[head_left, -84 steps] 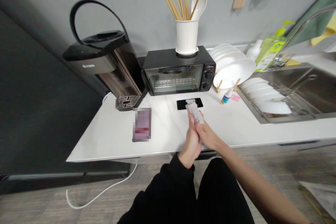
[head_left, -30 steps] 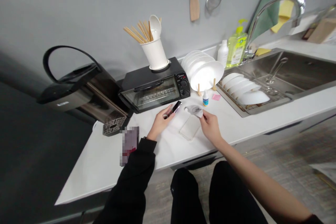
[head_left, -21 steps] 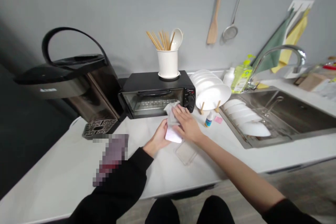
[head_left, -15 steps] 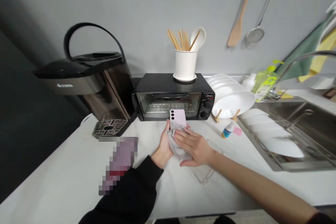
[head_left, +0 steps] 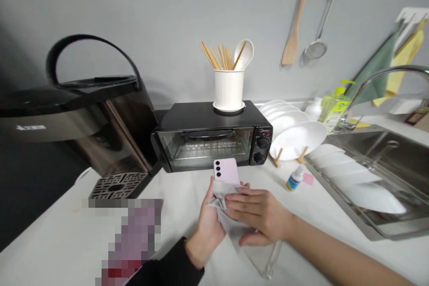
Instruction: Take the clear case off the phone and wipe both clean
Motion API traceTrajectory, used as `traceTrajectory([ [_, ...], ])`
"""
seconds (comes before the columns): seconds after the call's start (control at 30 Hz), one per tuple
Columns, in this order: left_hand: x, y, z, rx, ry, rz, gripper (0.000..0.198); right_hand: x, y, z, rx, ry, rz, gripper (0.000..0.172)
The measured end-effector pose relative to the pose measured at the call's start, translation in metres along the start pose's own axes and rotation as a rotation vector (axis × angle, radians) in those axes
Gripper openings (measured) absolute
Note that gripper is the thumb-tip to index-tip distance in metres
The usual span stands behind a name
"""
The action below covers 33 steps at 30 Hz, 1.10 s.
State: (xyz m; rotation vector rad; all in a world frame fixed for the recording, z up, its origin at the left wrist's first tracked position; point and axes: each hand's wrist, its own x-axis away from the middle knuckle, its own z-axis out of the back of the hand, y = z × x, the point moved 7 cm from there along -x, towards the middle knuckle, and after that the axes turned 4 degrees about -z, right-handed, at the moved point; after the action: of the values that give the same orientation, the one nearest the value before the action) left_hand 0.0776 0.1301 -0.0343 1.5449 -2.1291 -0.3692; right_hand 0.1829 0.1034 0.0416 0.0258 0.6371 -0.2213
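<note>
Grip, left hand (head_left: 209,232): palm up, fingers curled round a pale pink phone (head_left: 228,170), lens end far. Right hand (head_left: 261,214): unclosed, fingers extended leftward, flat on grey cloth (head_left: 221,200) covering the phone's near part; bare forearm (head_left: 335,246) slanting in from near right. Phone location: over white counter (head_left: 181,201), near side of toaster oven (head_left: 204,114).
</note>
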Motion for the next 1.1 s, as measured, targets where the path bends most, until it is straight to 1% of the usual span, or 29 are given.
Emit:
traceTrajectory([
  [0.03, 0.001, 0.001, -0.001, -0.003, 0.004, 0.001, 0.047, 0.001, 0.005, 0.003, 0.029, 0.022, -0.042, 0.063],
  [0.07, 0.001, 0.0, -0.002, -0.006, 0.014, 0.001, 0.047, 0.001, 0.012, 0.005, 0.073, 0.045, -0.122, 0.063],
  [0.13, 0.004, -0.003, -0.006, -0.009, 0.026, 0.008, 0.043, 0.003, 0.023, 0.006, 0.137, 0.052, -0.255, 0.074],
  [0.17, 0.006, -0.005, -0.008, -0.005, 0.027, 0.014, 0.041, 0.002, 0.022, 0.004, 0.132, 0.034, -0.257, 0.082],
  [0.2, 0.007, -0.006, -0.01, 0.002, 0.027, 0.029, 0.04, 0.002, 0.018, 0.001, 0.103, 0.011, -0.205, 0.087],
  [0.23, 0.009, -0.007, -0.011, 0.014, 0.025, 0.043, 0.041, 0.001, 0.01, -0.002, 0.059, -0.007, -0.117, 0.086],
  [0.3, 0.011, -0.004, -0.015, 0.047, 0.023, 0.044, 0.044, 0.002, -0.001, -0.002, -0.001, 0.007, 0.026, 0.072],
  [0.33, 0.012, 0.0, -0.016, 0.061, 0.029, 0.03, 0.045, 0.002, -0.001, 0.0, 0.003, 0.037, 0.033, 0.064],
  [0.37, 0.012, 0.003, -0.017, 0.065, 0.042, 0.019, 0.045, 0.001, 0.002, 0.004, 0.03, 0.072, -0.007, 0.06],
  [0.4, 0.013, 0.004, -0.017, 0.06, 0.059, 0.016, 0.044, 0.001, 0.008, 0.007, 0.072, 0.1, -0.081, 0.062],
  [0.43, 0.014, 0.005, -0.017, 0.049, 0.08, 0.017, 0.042, 0.0, 0.014, 0.01, 0.112, 0.116, -0.155, 0.068],
  [0.47, 0.014, 0.005, -0.017, 0.037, 0.097, 0.026, 0.04, -0.001, 0.017, 0.011, 0.136, 0.112, -0.195, 0.075],
  [0.5, 0.015, 0.005, -0.017, 0.031, 0.108, 0.036, 0.04, -0.003, 0.015, 0.01, 0.133, 0.092, -0.183, 0.081],
  [0.53, 0.016, 0.004, -0.018, 0.029, 0.107, 0.05, 0.041, -0.004, 0.009, 0.008, 0.105, 0.069, -0.117, 0.083],
  [0.57, 0.016, 0.004, -0.02, 0.034, 0.095, 0.053, 0.044, -0.005, 0.001, 0.007, 0.06, 0.052, -0.023, 0.081],
  [0.6, 0.016, 0.005, -0.022, 0.046, 0.077, 0.053, 0.047, -0.004, -0.006, 0.008, 0.014, 0.054, 0.066, 0.073],
  [0.63, 0.017, 0.005, -0.026, 0.051, 0.055, 0.072, 0.053, -0.002, -0.009, 0.01, -0.013, 0.075, 0.113, 0.064],
  [0.67, 0.017, 0.006, -0.028, 0.059, 0.044, 0.066, 0.058, -0.001, -0.008, 0.013, -0.012, 0.108, 0.099, 0.057],
  [0.7, 0.017, 0.009, -0.029, 0.072, 0.053, 0.035, 0.056, -0.001, -0.002, 0.017, 0.015, 0.141, 0.033, 0.054],
  [0.73, 0.017, 0.011, -0.029, 0.076, 0.073, 0.015, 0.051, -0.001, 0.006, 0.02, 0.057, 0.162, -0.065, 0.055],
  [0.77, 0.018, 0.011, -0.03, 0.073, 0.08, 0.017, 0.048, -0.001, 0.013, 0.02, 0.098, 0.164, -0.158, 0.061],
  [0.8, 0.018, 0.01, -0.031, 0.067, 0.082, 0.026, 0.045, -0.001, 0.017, 0.02, 0.119, 0.147, -0.211, 0.066],
  [0.83, 0.018, 0.008, -0.031, 0.058, 0.081, 0.038, 0.045, -0.002, 0.016, 0.017, 0.114, 0.117, -0.207, 0.071],
  [0.87, 0.019, 0.006, -0.031, 0.047, 0.074, 0.064, 0.047, -0.003, 0.01, 0.013, 0.084, 0.087, -0.147, 0.074],
  [0.9, 0.019, 0.004, -0.031, 0.038, 0.065, 0.092, 0.051, -0.004, 0.001, 0.011, 0.039, 0.066, -0.051, 0.072],
  [0.97, 0.019, 0.003, -0.03, 0.033, 0.047, 0.131, 0.06, -0.001, -0.013, 0.01, -0.031, 0.076, 0.116, 0.06],
  [1.0, 0.019, 0.003, -0.03, 0.036, 0.041, 0.131, 0.061, 0.001, -0.014, 0.013, -0.03, 0.109, 0.138, 0.054],
  [1.03, 0.018, 0.003, -0.03, 0.041, 0.037, 0.123, 0.059, 0.002, -0.01, 0.017, -0.002, 0.151, 0.102, 0.049],
  [1.1, 0.018, 0.002, -0.028, 0.046, 0.04, 0.109, 0.05, 0.001, 0.005, 0.024, 0.098, 0.204, -0.072, 0.051],
])
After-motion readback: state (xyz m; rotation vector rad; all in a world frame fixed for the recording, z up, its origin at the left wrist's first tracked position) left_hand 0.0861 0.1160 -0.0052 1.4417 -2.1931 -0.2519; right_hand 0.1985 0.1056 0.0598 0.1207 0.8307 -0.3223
